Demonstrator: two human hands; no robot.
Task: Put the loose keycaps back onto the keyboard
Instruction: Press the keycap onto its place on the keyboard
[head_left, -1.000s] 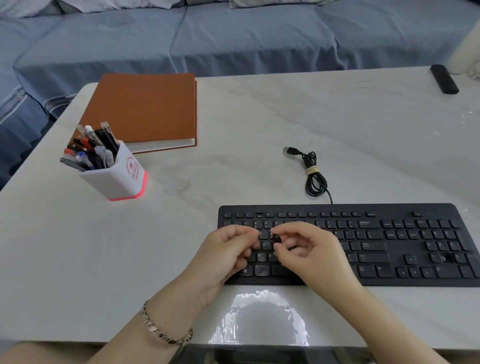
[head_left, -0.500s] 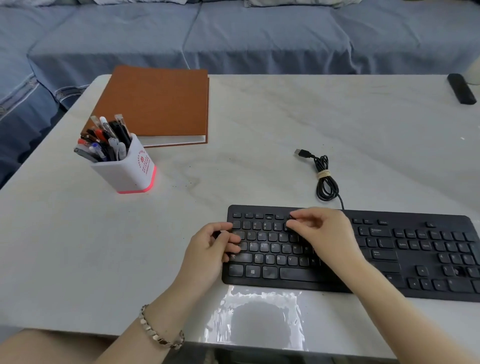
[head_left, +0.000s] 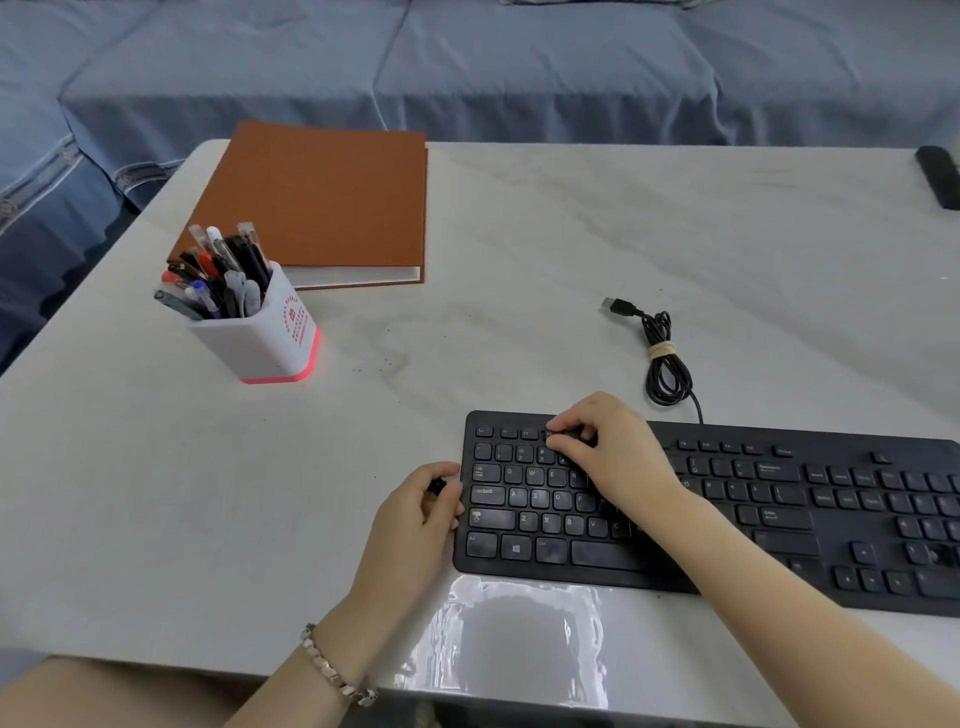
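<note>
Over the function row: the right hand (head_left: 602, 452) is curled, thumb and forefinger closed on a small dark top-row keycap (head_left: 570, 433) (seated or loose, I cannot tell).
Left edge of the keyboard: the left hand (head_left: 415, 514) is loosely curled, its thumb and fingers pinching a spare keycap (head_left: 439, 486) that is black, small and just beside the Tab row's end.
Keyboard (head_left: 779, 519): black and full-size, lying flat near the table's (head_left: 519, 234) front edge, its letter keys showing pale legends.
Number pad: one spot (head_left: 939, 555) near the right edge looks like a bare round socket.
Cable (head_left: 667, 364): coiled, banded, behind the keyboard, with its plug lying free.
Far left: a pen holder (head_left: 270, 338) and a brown notebook (head_left: 322, 202).
Left wrist: a bracelet (head_left: 337, 670).
</note>
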